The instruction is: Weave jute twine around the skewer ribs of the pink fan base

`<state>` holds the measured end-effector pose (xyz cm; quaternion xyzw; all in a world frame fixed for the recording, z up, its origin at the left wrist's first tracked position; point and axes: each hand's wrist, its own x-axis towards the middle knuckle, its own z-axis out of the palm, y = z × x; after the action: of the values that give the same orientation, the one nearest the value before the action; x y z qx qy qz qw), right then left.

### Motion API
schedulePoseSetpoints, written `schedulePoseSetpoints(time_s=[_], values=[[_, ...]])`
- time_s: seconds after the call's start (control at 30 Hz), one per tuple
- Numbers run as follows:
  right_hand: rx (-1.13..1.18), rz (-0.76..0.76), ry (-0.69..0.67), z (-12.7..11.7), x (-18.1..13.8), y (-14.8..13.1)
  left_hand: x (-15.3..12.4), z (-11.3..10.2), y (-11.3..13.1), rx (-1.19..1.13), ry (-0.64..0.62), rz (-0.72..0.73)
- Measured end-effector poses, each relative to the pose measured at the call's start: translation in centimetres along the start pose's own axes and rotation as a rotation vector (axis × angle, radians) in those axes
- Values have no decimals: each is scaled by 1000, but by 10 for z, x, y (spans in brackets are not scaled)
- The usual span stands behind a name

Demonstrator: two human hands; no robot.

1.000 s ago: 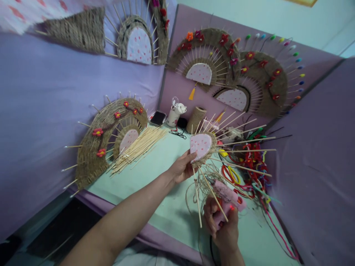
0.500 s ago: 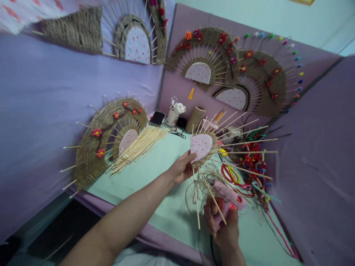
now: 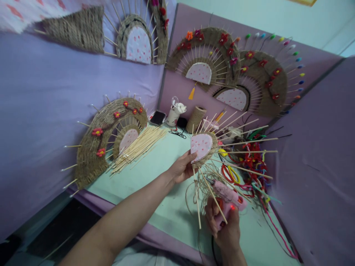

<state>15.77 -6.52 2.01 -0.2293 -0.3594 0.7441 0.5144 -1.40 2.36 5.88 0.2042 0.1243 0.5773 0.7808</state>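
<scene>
My left hand (image 3: 181, 168) grips the lower edge of a small half-round fan piece (image 3: 202, 147): a pink dotted card with a narrow jute band and long bamboo skewers fanning out to the right and downward. It is held upright above the mint-green table (image 3: 155, 181). My right hand (image 3: 223, 221) is closed around the handle of a pink glue gun (image 3: 227, 197), whose nozzle points up-left toward the piece's lower skewers. Loose jute twine (image 3: 203, 183) hangs tangled under the piece.
A finished jute fan with red flowers (image 3: 108, 136) leans at the left, beside a bundle of bamboo skewers (image 3: 138, 147). A twine spool (image 3: 195, 119), a small white device (image 3: 175, 111) and a dark phone (image 3: 158, 118) stand at the back. Coloured pipe cleaners (image 3: 253, 162) pile at the right. More fans hang on the purple walls.
Almost nothing differs. My right hand with the glue gun has shifted very slightly downward; the fan piece stays in place in my left hand.
</scene>
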Motion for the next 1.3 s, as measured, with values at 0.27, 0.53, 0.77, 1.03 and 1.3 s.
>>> schedulePoseSetpoints(time_s=[0.27,0.53,0.77,1.03,1.3], values=[[-15,-29,1,1,-1,2,-1,-1,-1,-14,-6,2],[-8,-83,12,6,-2,-1,-2,0,-1,-29,-44,-13],[-41,-80,35,8,-2,-2,-2,0,-1,-34,-79,-20],[-72,-64,79,10,-3,-3,-1,-1,-3,-51,-82,-11],[-93,-45,123,9,-4,-1,-1,0,-3,-61,-63,-12]])
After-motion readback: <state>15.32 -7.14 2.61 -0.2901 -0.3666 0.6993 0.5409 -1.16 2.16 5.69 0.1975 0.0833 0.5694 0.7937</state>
